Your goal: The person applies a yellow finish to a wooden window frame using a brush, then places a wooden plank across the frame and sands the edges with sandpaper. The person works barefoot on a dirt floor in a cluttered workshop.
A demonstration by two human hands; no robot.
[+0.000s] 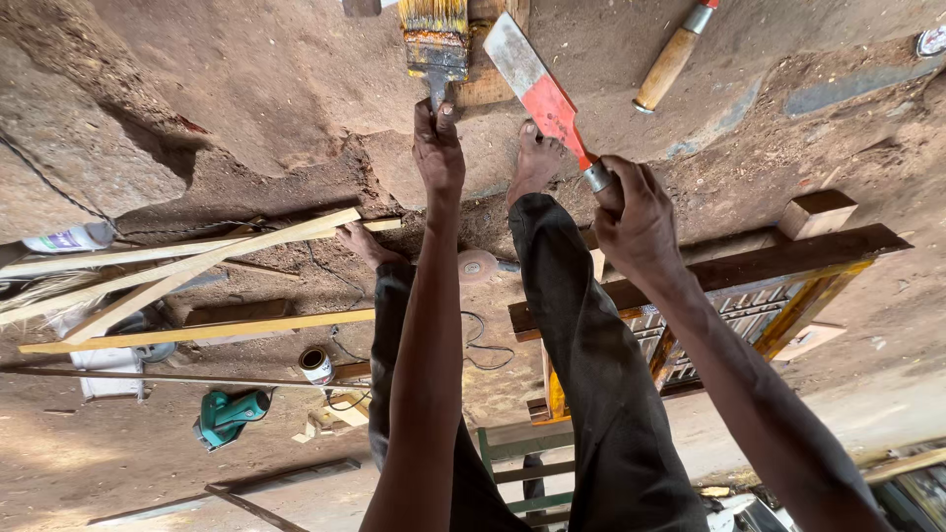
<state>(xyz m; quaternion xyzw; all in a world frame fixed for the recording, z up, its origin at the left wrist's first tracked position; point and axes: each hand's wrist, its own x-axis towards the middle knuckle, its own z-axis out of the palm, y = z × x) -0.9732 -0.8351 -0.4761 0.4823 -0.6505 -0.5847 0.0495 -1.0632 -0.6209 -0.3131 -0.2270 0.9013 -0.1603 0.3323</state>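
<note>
dirt floor (246, 89) below, left hand (439, 148) gripping a paint-crusted brush (435, 39), right hand (636, 217) gripping a red-bladed chisel (540, 91)

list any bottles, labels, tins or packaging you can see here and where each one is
Plastic bottle: far left edge, lying on its side by the long wooden strips; clear with a pale label.
Small tin: on the dirt ground left of the person's legs; round, dark open top, whitish side.
No signs or screens show.
</note>
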